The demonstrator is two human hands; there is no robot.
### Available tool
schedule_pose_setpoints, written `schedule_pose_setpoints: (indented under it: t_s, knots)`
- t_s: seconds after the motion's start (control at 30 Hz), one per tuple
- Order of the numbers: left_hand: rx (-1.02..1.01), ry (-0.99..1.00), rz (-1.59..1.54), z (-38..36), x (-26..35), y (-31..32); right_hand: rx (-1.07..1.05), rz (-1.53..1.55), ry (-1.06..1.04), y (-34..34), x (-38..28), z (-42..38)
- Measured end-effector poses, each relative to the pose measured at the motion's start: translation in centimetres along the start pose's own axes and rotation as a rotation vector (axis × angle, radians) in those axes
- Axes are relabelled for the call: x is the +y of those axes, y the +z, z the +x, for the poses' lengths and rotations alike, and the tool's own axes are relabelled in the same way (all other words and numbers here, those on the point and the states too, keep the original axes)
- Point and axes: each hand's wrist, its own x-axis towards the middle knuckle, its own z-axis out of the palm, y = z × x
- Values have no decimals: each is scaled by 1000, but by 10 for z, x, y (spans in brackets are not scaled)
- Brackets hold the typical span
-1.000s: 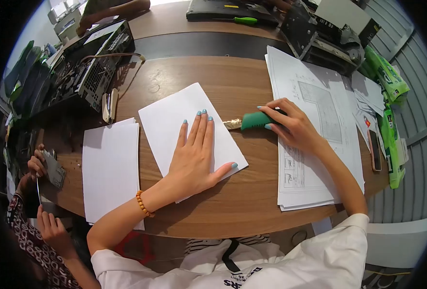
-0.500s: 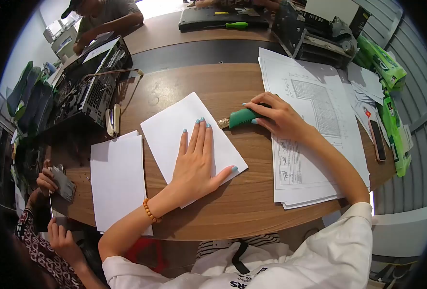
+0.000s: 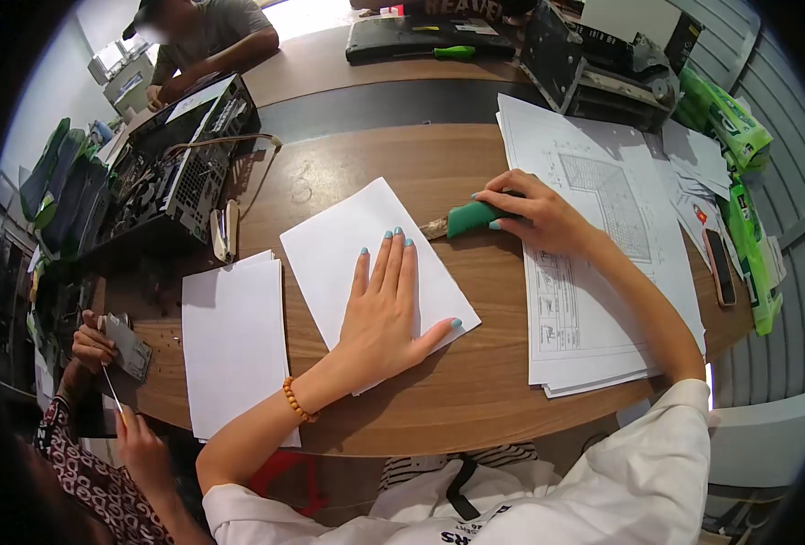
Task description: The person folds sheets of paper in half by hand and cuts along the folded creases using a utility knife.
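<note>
Since the earlier frame the right hand [image 3: 534, 216] w/ the green utility knife [image 3: 469, 218] has lifted a bit & tilted, blade tip now just off the top-right edge of the white sheet [image 3: 357, 241]; left hand [image 3: 384, 304] hasn't budged. Nearest: left hand, released, flat, palm down on the sheet, pinning it to the counter [image 3: 439, 400]. Farther: right grip clenched on the knife handle, long axis running left-right, blade pointing left at the sheet, so the sheet lies left of & nearer than that grip.
</note>
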Motion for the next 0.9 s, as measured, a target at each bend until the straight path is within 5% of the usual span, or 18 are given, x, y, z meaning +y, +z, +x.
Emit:
schedule_pose_setpoints:
  t_s: [0.53,0.9]
  knots:
    - [-20,-3,-4,-1,0,2,-1,-36,56,-11,12,-7]
    - [-3,112,-91,-4,4,-6,197,-2,326,-27,-27,-32]
